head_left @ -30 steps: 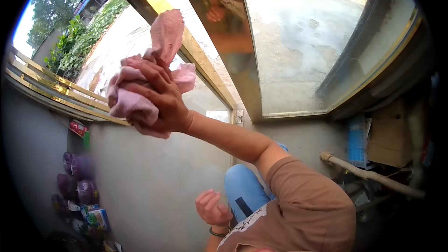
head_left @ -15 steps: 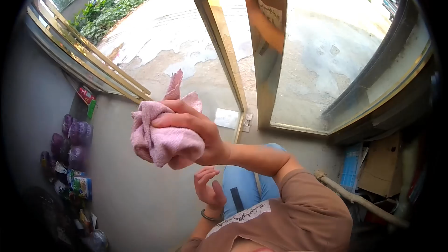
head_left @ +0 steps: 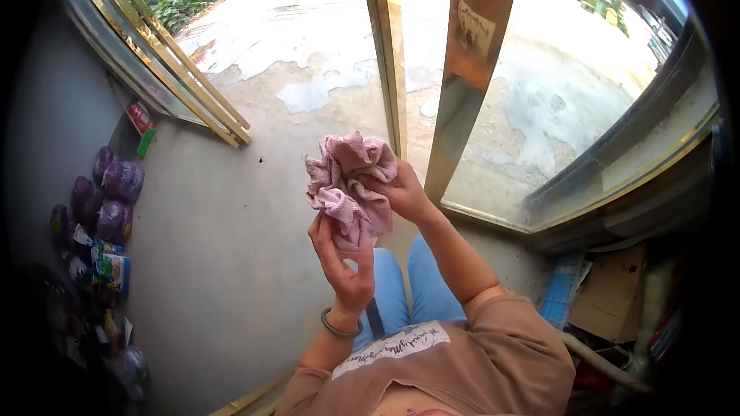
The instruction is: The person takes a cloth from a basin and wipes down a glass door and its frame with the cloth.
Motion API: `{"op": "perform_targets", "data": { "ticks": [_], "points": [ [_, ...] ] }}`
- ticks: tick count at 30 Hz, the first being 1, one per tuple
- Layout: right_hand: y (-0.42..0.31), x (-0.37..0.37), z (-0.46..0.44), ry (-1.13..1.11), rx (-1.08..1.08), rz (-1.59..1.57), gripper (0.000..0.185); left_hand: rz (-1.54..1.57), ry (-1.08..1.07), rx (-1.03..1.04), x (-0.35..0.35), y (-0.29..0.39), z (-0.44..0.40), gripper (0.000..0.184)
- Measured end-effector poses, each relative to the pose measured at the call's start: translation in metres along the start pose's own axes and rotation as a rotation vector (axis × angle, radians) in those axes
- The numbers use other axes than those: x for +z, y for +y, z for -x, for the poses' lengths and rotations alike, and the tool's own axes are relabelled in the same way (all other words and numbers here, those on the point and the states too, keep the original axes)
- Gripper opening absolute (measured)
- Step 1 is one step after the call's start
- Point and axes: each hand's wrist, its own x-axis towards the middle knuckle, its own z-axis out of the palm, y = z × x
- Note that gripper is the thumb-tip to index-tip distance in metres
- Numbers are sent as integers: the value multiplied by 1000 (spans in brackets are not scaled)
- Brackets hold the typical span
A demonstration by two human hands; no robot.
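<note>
A crumpled pink cloth (head_left: 356, 177) is bunched up in front of me, between both hands. My right hand (head_left: 405, 194) grips its right side, with the fingertips tucked into the folds. At the lower left edge of the cloth, my left hand (head_left: 343, 262) has its thumb and fingers closed on the fabric. A bangle circles my left wrist. Beyond the cloth stands a gold-framed glass door (head_left: 383, 54), and right of it a narrow mirror-like panel (head_left: 472, 69) reflects a person in a brown shirt.
Another gold-barred door leaf (head_left: 166, 54) stands open at the left. Purple bags (head_left: 116, 185) and small packages line the left wall, near a red-and-green item (head_left: 142, 125). A cardboard box (head_left: 609, 293) and a wooden pole (head_left: 601, 362) are at the lower right.
My right hand has brought the cloth in from the left, closer to my body. My left hand, earlier free below it, has risen and taken hold of the cloth. The view has shifted.
</note>
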Motion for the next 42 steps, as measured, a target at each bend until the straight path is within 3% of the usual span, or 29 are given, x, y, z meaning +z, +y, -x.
{"op": "perform_targets", "data": {
  "ticks": [1,3,4,7,8,9,11,12,13,16,18,20,23,26,27,28,29,30,31,33,35,38,40,41,42],
  "points": [
    [-21,15,4,105,-77,106,68,-121,-23,60,-2,2,-5,76],
    [-31,31,19,198,-6,143,74,-281,-61,148,-4,8,-14,83],
    [-21,32,25,135,-131,183,75,-317,-78,177,-2,13,-17,88],
    [-2,49,40,-20,-267,-185,84,-288,-201,173,-8,20,-20,106],
    [15,51,46,-5,-310,6,89,-207,-232,147,-9,20,-17,109],
    [7,64,50,48,-121,-282,81,-124,-271,119,-11,21,-12,112],
    [-14,79,27,261,-381,-79,63,1,-181,69,-15,8,13,126],
    [-22,85,10,256,-609,139,56,67,-58,257,-16,-6,20,123],
    [-30,90,-5,245,-824,365,50,100,-39,261,-22,13,10,118],
    [-67,108,-45,319,-1045,558,47,-163,158,303,-32,-13,30,103],
    [-58,87,-92,501,-1137,638,45,-327,63,289,-46,-15,45,93],
    [-27,43,-124,770,-968,663,46,-343,44,240,-52,-20,51,83],
    [95,-54,-137,1076,-355,908,45,-382,34,176,-62,-28,62,76],
    [100,-8,-95,904,-316,656,36,-448,60,187,-58,-39,57,75],
    [58,21,-76,811,-383,502,41,-490,59,181,-59,-39,60,75],
    [29,39,-60,701,-598,637,44,-492,37,183,-57,-40,57,77],
    [3,57,-45,517,-694,582,49,-500,15,183,-54,-40,52,79],
    [-3,77,-44,478,-757,614,45,-506,-5,186,-49,-39,45,81],
    [-10,75,-58,560,-846,624,42,-462,-29,173,-40,-36,37,83],
    [8,35,-106,759,-738,691,45,-385,-66,162,-20,-24,10,87],
    [34,-23,-144,965,-397,622,48,-428,-176,246,-4,-16,-18,89],
    [29,-1,-106,848,-553,821,48,-524,-251,351,32,-23,-64,90],
    [48,43,-63,739,-648,709,41,-681,-195,418,50,-26,-70,89],
    [35,47,-54,735,-588,466,37,-702,-213,411,58,-26,-70,88],
    [35,36,-62,714,-602,549,35,-726,-234,401,63,-27,-71,88]
  ]
}}
